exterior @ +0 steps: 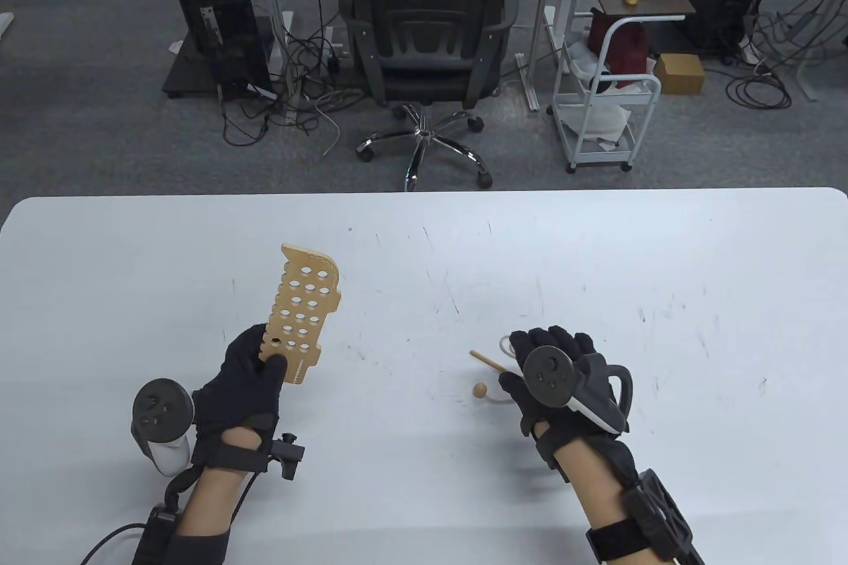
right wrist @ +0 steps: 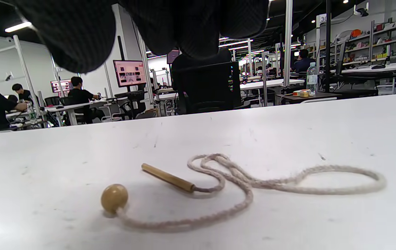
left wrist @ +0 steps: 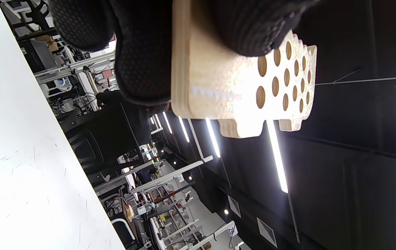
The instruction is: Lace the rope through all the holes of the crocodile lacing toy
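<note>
- Judging by its look, the toy (exterior: 303,313) is going to handle as a thin, stiff, light plywood board; gripping it by the near end, as now, is leaving every hole free.
- The left hand (exterior: 242,386) is holding the toy tilted up off the counter (exterior: 596,247), thumb lying across the front face and the other fingers (left wrist: 142,62) wrapping the back.
- The toy is showing pale wood, rows of round holes, a notched edge and small engraved teeth near the grip; no rope is passing through any hole yet.
- The rope (right wrist: 253,187) is looking soft, limp and fuzzy, likely flopping if taken mid-length; the stiff wooden needle (right wrist: 168,177) seems the place to pinch it.
- A bead (right wrist: 114,198) is stopping the rope's other end.
- The rope is lying in loose loops on the counter under the right hand (exterior: 563,376).
- The right hand is hovering just over it, fingers relaxed, holding nothing.
</note>
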